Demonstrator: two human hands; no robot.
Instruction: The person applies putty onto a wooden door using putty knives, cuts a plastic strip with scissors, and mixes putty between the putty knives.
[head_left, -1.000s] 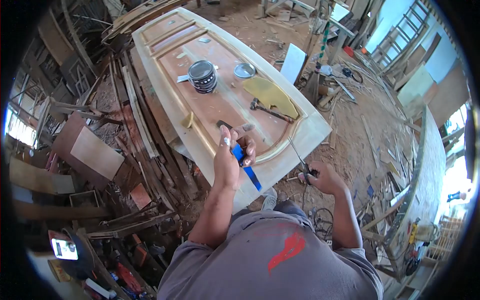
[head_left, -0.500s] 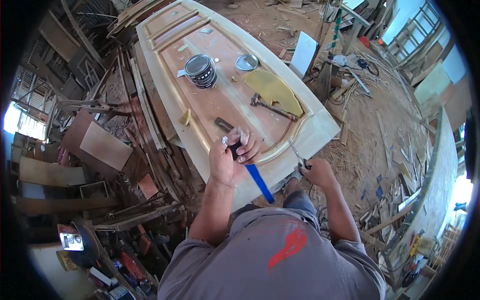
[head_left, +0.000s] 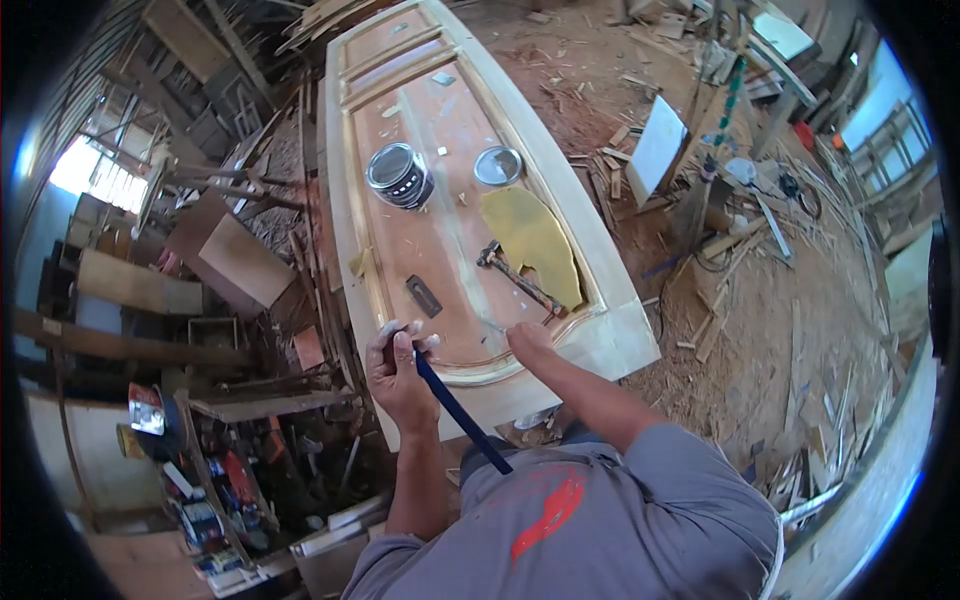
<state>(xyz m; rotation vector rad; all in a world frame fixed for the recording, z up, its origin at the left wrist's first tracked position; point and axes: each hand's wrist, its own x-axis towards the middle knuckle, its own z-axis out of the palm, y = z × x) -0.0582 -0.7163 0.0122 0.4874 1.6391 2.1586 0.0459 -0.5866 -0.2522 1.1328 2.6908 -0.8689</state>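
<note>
A long wooden door (head_left: 440, 190) lies flat amid the workshop clutter, its pale bare frame enclosing reddish-brown panels with a curved moulding at the near end. On the panel stand a round open tin (head_left: 399, 175) with a dark glossy inside and, just beside it, its shiny round lid (head_left: 497, 165). Nearer the person lies a floppy yellow sheet (head_left: 533, 240), perhaps sandpaper or cloth, with a hammer (head_left: 515, 279) lying slantwise along its edge, metal head toward the tin. A small dark flat block (head_left: 423, 296) rests on the panel not far from the left hand (head_left: 398, 370), which is closed in a fist around a long flat blue strip (head_left: 455, 410); the strip slants down from the knuckles toward the grey shirt. The right hand (head_left: 528, 340) reaches over the curved moulding with fingers down on the wood; whether it pinches anything I cannot tell from here, the view being too small. Wood offcuts and shavings cover the floor (head_left: 740, 330) to the right, and stacked boards (head_left: 230, 260) lean at the left. Compared with half a second ago, the right hand has left the door's lower edge, where it held a thin metal tool, and come up onto the panel, and the left hand has dropped lower with the blue strip.
</note>
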